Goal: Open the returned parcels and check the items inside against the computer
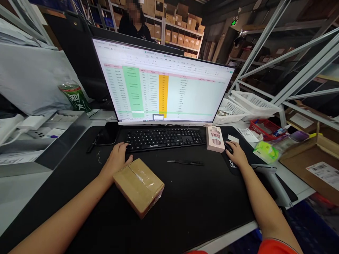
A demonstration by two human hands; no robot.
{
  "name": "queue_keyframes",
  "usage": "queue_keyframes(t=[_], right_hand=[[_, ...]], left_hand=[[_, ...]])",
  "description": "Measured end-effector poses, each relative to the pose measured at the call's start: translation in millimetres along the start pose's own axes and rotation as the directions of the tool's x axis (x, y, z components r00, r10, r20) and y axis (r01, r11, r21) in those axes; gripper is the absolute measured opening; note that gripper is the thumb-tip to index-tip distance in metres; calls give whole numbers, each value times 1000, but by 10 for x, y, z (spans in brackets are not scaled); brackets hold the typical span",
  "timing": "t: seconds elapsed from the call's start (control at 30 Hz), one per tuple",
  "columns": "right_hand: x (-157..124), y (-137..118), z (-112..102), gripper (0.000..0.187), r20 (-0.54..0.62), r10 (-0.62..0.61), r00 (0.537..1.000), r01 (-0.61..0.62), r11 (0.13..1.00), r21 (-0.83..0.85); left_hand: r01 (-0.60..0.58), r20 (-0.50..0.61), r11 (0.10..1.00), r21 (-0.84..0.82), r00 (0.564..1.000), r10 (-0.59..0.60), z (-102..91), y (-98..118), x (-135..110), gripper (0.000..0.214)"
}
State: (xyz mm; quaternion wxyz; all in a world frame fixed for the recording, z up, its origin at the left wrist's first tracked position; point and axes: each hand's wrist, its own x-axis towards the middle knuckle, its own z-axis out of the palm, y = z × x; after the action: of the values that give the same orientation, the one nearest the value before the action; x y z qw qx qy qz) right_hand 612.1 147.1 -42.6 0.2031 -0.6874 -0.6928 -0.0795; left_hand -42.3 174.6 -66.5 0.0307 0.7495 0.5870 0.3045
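My left hand rests on the black desk mat at the keyboard's left end, fingers curled loosely, holding nothing. A taped brown cardboard box lies just beside its wrist. My right hand curves over a black mouse to the right of the keyboard. Between keyboard and mouse sits a small pink box. A wide monitor behind the keyboard shows a spreadsheet with green and orange columns.
A black phone and a pen lie left of the keyboard, a thin dark tool in front of it. A handheld scanner, white baskets, a red basket and an open carton crowd the right. Another person stands behind the monitor.
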Motion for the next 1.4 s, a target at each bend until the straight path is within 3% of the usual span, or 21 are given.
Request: queue_keyframes(t=[0.5,0.77,0.87,1.03,1.13,1.23,1.3,1.4], right_hand=[[21,16,22,51,7,47,999,-47,999,27],[38,-14,3,50,10,63,998,-63,998,22],[35,-37,-4,49,7,59,998,-59,998,29],[36,-92,-88,57,9,107,994,-107,994,23],[10,-323,-248,61,-111,53,992,-56,998,-22],[-98,-860,-415,49,-178,-87,980,91,996,16],[-215,-1325,-466,43,-36,-239,970,242,965,104],[-383,-1926,-436,49,251,-446,859,419,894,157]], left_hand=[[2,30,999,-34,1000,-1,-22,-11,17,57],[50,-15,993,-105,999,-52,-79,108,32,52],[76,-59,989,-127,995,-84,-306,213,56,46],[70,-134,986,-153,987,-91,-1046,640,-133,37],[-68,-145,983,-172,988,43,-1334,1050,-527,36],[-218,-92,970,-106,974,208,-1324,1421,-958,44],[-281,-57,959,-24,958,279,-1232,1581,-1159,41],[-340,-36,935,97,938,345,-1118,1658,-1296,36]])
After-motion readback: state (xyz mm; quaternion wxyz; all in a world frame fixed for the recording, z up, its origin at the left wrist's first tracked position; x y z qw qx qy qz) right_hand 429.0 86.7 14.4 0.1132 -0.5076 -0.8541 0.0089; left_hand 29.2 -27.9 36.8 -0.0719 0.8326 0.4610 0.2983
